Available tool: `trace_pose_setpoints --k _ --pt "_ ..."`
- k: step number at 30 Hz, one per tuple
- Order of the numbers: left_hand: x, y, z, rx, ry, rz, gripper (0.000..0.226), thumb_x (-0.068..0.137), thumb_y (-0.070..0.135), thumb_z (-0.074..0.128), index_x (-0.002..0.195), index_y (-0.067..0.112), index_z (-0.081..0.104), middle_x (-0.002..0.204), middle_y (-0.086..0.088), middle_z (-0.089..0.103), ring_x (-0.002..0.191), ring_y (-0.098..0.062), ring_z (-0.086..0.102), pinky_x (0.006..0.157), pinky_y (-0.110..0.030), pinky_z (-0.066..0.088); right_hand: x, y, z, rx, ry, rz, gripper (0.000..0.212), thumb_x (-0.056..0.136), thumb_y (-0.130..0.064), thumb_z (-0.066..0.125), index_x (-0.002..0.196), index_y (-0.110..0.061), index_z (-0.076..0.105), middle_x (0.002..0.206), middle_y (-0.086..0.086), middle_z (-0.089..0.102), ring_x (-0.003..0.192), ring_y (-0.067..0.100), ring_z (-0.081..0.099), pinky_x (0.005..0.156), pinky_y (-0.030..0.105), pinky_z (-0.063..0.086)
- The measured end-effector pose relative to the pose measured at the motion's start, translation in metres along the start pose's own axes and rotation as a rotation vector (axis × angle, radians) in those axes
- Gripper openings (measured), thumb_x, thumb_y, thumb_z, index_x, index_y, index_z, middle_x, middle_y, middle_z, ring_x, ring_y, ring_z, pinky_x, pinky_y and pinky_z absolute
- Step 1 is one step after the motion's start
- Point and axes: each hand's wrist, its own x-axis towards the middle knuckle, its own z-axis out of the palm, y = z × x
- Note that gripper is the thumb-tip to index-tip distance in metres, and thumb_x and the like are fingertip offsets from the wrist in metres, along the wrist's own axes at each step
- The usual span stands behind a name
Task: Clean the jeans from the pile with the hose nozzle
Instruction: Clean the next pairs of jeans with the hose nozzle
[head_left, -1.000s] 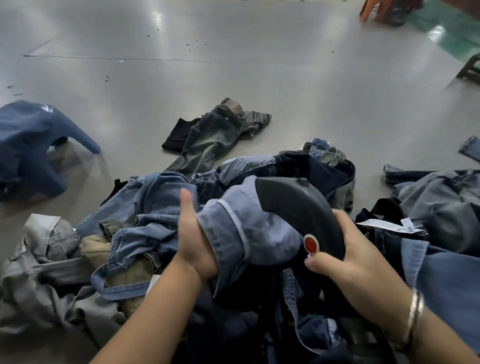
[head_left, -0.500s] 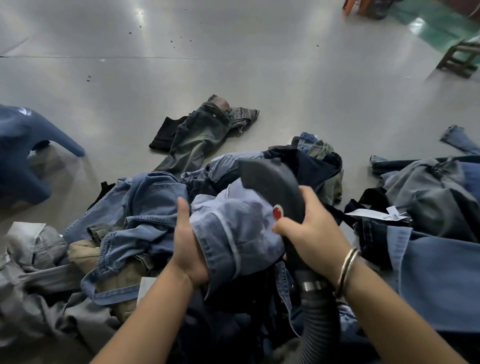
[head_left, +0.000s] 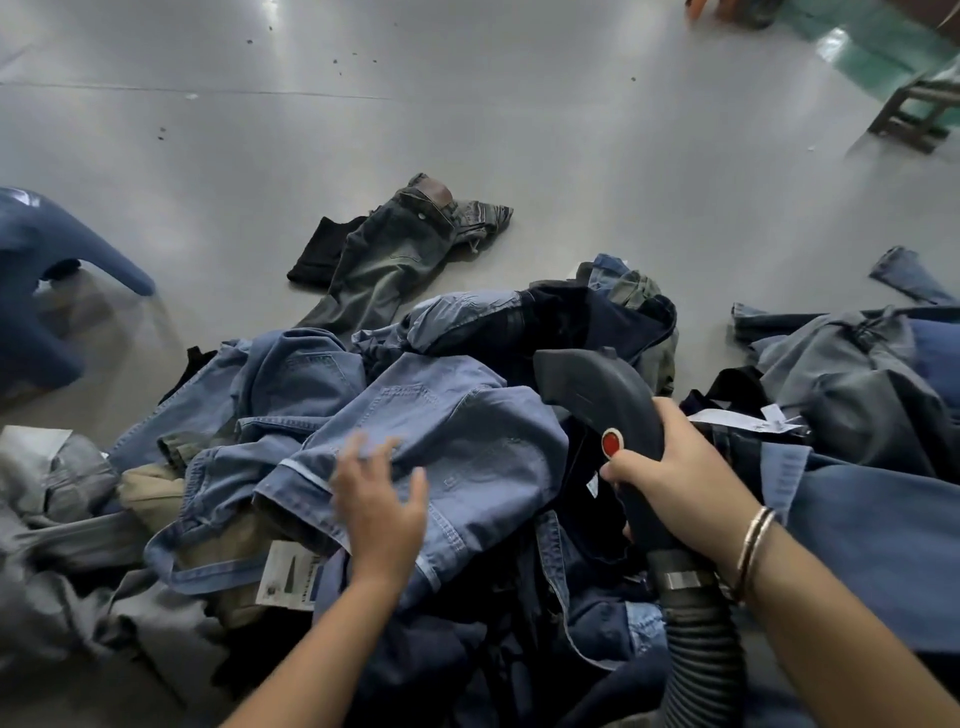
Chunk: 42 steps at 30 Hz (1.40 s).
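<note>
A pair of light blue jeans (head_left: 457, 431) lies on top of a heap of denim in front of me. My left hand (head_left: 379, 499) hovers over its hem with fingers spread and slightly blurred, holding nothing. My right hand (head_left: 675, 483) grips the handle of the dark hose nozzle (head_left: 597, 395), thumb just below its red button (head_left: 611, 443). The nozzle's head points up and left, beside the jeans. A ribbed black hose (head_left: 701, 649) runs down from the handle.
More jeans lie at the right (head_left: 857, 395) and grey ones at the left (head_left: 57, 499). A dark pair (head_left: 395, 260) lies apart on the grey floor. A blue plastic stool (head_left: 36, 280) stands at the left, a wooden stool (head_left: 914, 109) far right.
My left hand has let go of the light blue jeans, which now lie flatter on the heap. The nozzle has pulled away to the right of the fabric.
</note>
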Motion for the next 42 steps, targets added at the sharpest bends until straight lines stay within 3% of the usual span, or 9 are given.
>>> trace_pose_setpoints --k 2,5,10,15,20,26,30,35,42 --pt "-0.005 0.010 0.012 0.108 -0.401 0.263 0.041 0.085 0.040 0.061 0.118 0.017 0.061 0.125 -0.003 0.055 0.118 -0.026 0.052 0.096 -0.038 0.041 -0.002 0.000 -0.001 -0.008 -0.005 -0.012 0.027 0.083 -0.012 0.067 0.094 -0.029 0.049 0.079 -0.005 0.061 0.070 0.018 0.061 0.070 0.039 0.054" --pt "-0.022 -0.009 0.031 0.463 -0.840 0.114 0.092 0.077 0.066 0.060 0.149 0.020 0.026 0.155 -0.006 0.020 0.141 -0.023 0.028 0.112 -0.038 0.029 -0.006 0.001 -0.002 -0.024 -0.017 -0.013 0.026 0.084 -0.012 0.066 0.097 -0.028 0.049 0.080 -0.005 0.062 0.070 0.016 0.062 0.066 0.036 0.054" --pt "-0.028 -0.046 0.036 0.806 -0.834 0.304 0.068 0.089 0.017 0.047 0.150 0.031 0.021 0.151 -0.003 0.029 0.132 -0.021 0.035 0.100 -0.033 0.035 -0.005 0.002 -0.006 -0.046 -0.011 -0.002 0.027 0.082 -0.012 0.067 0.095 -0.028 0.049 0.080 -0.005 0.062 0.071 0.016 0.062 0.067 0.039 0.056" --pt "-0.010 -0.030 0.028 0.866 -1.098 0.346 0.045 0.086 0.047 0.042 0.123 0.028 0.058 0.124 -0.005 0.053 0.120 -0.025 0.050 0.091 -0.039 0.041 -0.005 0.004 -0.003 -0.075 -0.041 0.030 0.026 0.083 -0.013 0.066 0.095 -0.028 0.048 0.079 -0.002 0.061 0.064 0.015 0.060 0.062 0.039 0.056" --pt "0.020 -0.003 0.067 0.478 -0.591 0.381 0.055 0.092 0.047 0.050 0.140 0.020 0.043 0.140 -0.003 0.044 0.127 -0.022 0.045 0.100 -0.037 0.040 -0.009 0.008 -0.002 -0.094 -0.046 0.023 0.025 0.083 -0.014 0.066 0.096 -0.028 0.049 0.078 -0.002 0.061 0.061 0.008 0.058 0.058 0.030 0.052" --pt "0.024 -0.002 0.107 0.447 -0.583 -0.006 0.032 0.092 0.049 0.053 0.105 0.020 0.057 0.113 -0.003 0.057 0.109 -0.024 0.053 0.089 -0.037 0.040 -0.006 0.008 -0.005 -0.057 -0.028 0.011 0.031 0.082 -0.012 0.067 0.100 -0.030 0.050 0.077 -0.009 0.064 0.067 -0.005 0.060 0.054 0.011 0.045" --pt "0.043 0.001 0.092 -0.247 -0.564 -0.256 0.023 0.099 0.028 0.048 0.078 0.016 0.049 0.077 -0.004 0.055 0.079 -0.022 0.053 0.067 -0.031 0.036 -0.006 0.008 -0.007 -0.074 -0.032 0.030 0.029 0.083 -0.015 0.066 0.099 -0.032 0.048 0.078 -0.007 0.063 0.069 0.000 0.060 0.053 0.013 0.047" --pt "0.046 0.016 0.051 -1.059 -0.522 -0.684 0.020 0.100 0.030 0.045 0.095 0.018 0.061 0.088 -0.002 0.070 0.082 -0.013 0.066 0.067 -0.025 0.054 -0.021 0.007 0.002 -0.070 -0.101 0.051 0.027 0.083 -0.014 0.066 0.096 -0.030 0.049 0.079 0.001 0.061 0.055 -0.001 0.053 0.048 0.013 0.042" --pt "0.030 0.043 0.032 -1.282 -0.724 -0.819 0.041 0.096 0.041 0.047 0.093 0.010 0.073 0.085 -0.014 0.072 0.078 -0.024 0.069 0.065 -0.032 0.056 -0.035 0.010 0.040 -0.066 -0.206 0.053 0.023 0.081 -0.021 0.064 0.093 -0.032 0.047 0.069 -0.007 0.057 0.052 -0.005 0.052 0.048 0.012 0.038"
